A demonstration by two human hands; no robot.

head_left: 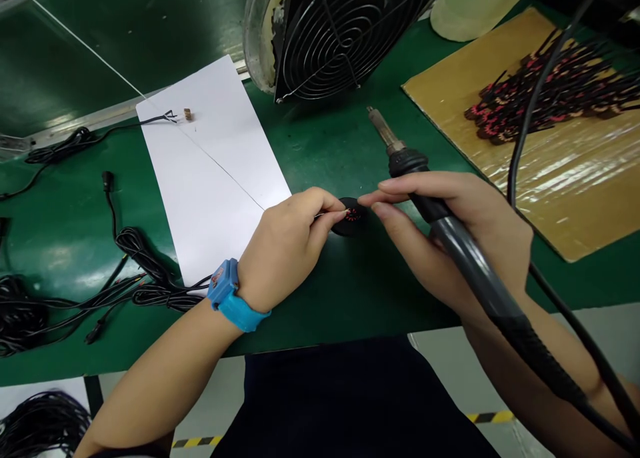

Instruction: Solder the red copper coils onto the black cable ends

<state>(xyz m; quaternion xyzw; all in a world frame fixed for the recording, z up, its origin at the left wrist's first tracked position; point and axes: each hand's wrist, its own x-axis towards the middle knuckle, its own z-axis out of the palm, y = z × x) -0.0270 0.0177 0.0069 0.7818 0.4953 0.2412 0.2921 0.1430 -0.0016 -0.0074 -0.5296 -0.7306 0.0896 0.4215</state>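
My left hand (290,235), with a blue wrist strap (233,295) below it, pinches a thin solder wire (220,167) between thumb and forefinger. This wire runs in from the top left, over the white sheet. At my left fingertips lies a round black part (345,226) with a ring of small red marks, partly covered by the fingers. A soldering iron (460,245) rests in my right hand (480,225), its bare metal tip pointing up and away from the black part. My right thumb and fingertips reach to the right side of that part; whether they touch it I cannot tell.
A white sheet (215,145) carries a stripped cable end (170,116) and a small brown piece (188,115). Coiled black cables (145,258) lie left. A fan with wire guard (345,41) stands behind. At right, cardboard (560,205) bears a pile of black-and-red parts (545,91).
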